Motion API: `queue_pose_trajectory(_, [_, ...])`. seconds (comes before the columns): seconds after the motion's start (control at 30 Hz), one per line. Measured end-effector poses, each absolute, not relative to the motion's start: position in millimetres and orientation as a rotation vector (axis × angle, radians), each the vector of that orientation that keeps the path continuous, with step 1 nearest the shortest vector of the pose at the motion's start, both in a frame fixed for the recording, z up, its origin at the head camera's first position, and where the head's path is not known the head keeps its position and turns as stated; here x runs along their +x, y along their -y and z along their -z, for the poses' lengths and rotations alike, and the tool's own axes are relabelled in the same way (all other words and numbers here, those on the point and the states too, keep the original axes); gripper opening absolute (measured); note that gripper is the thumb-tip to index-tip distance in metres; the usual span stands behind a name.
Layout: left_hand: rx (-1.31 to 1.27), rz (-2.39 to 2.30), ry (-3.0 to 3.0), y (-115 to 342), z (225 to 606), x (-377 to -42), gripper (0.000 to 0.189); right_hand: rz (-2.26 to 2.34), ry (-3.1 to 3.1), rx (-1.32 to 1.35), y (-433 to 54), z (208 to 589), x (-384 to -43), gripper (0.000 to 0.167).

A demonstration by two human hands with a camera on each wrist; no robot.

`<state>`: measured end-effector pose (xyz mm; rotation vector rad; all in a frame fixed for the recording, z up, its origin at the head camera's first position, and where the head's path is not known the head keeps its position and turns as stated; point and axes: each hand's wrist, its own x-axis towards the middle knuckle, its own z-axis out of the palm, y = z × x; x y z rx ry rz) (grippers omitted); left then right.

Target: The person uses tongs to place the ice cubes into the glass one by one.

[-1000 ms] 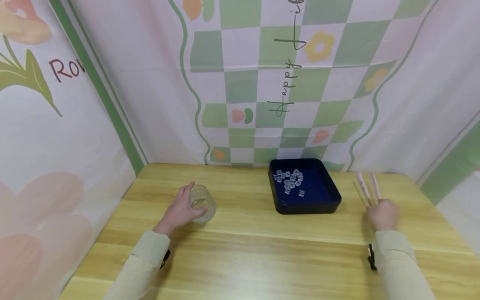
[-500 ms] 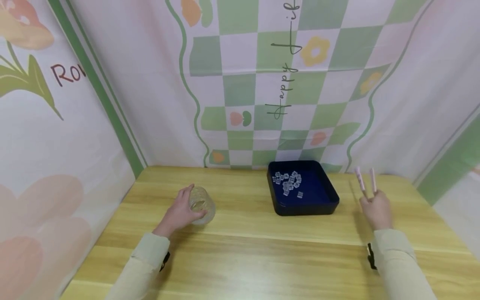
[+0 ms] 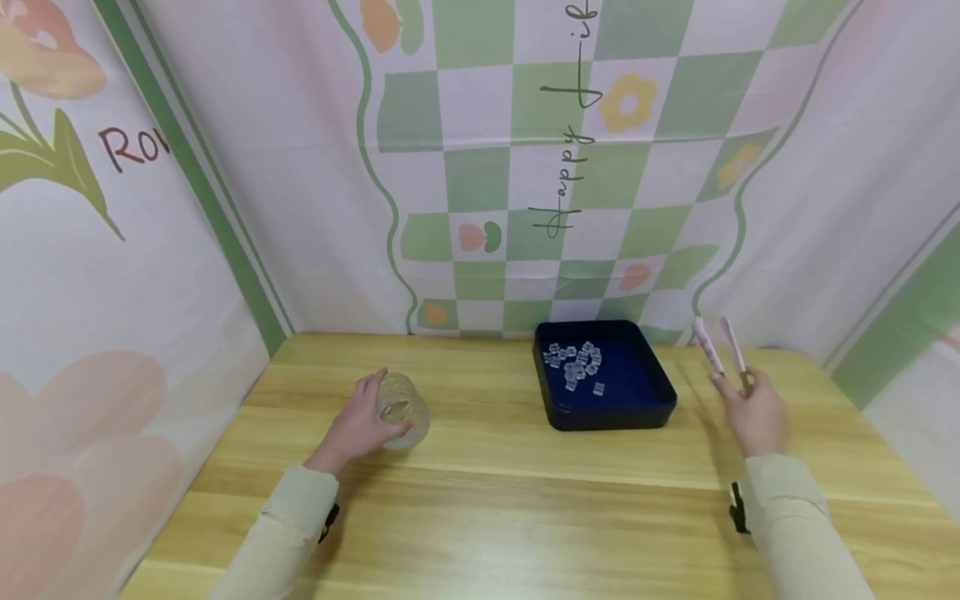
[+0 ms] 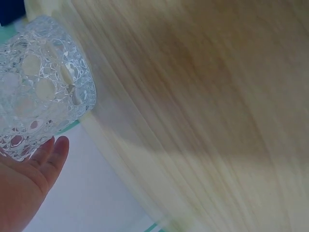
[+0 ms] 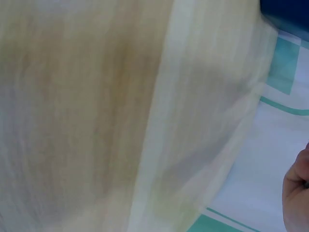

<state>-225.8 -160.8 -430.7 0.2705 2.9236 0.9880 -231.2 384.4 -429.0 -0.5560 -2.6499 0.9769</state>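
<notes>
My left hand (image 3: 360, 423) holds a clear glass (image 3: 408, 412) with its fingers and thumb around the side, at the left of the table. A cut, faceted pattern covers the glass (image 4: 46, 82) in the left wrist view. My right hand (image 3: 756, 417) grips a pair of pale pink tongs (image 3: 732, 343) whose two arms point away from me, spread apart with nothing between the tips. Only a bit of that hand (image 5: 297, 193) shows in the right wrist view. To the left of the tongs stands a dark blue square tray (image 3: 615, 417) with several clear ice cubes (image 3: 577, 362) in it.
A light wooden table (image 3: 480, 517) carries everything. Behind it hangs a curtain (image 3: 480, 183) with green and white checks, close to the table's back edge and the tray. Another printed cloth (image 3: 112, 333) hangs along the left side.
My right hand has lifted the tongs and shifted slightly left, and the tips now lean further left. My left hand and the glass stay in place.
</notes>
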Motion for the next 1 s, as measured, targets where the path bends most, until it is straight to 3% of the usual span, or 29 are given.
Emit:
queue_pose_trajectory(0.57, [0.28,-0.976,-2.939,154,427,-230,0.099,-0.996,2.659,-0.463,-364,405,-238,0.068])
queue_pose_trajectory(0.8, [0.298,-0.987,-2.952,150,427,-231,0.099,-0.869,2.586,-0.173,-358,406,-245,0.037])
queue_pose_trajectory(1.0, [0.283,-1.003,-2.964,147,428,-232,0.099,-0.973,2.6,-0.121,-351,402,-247,0.05])
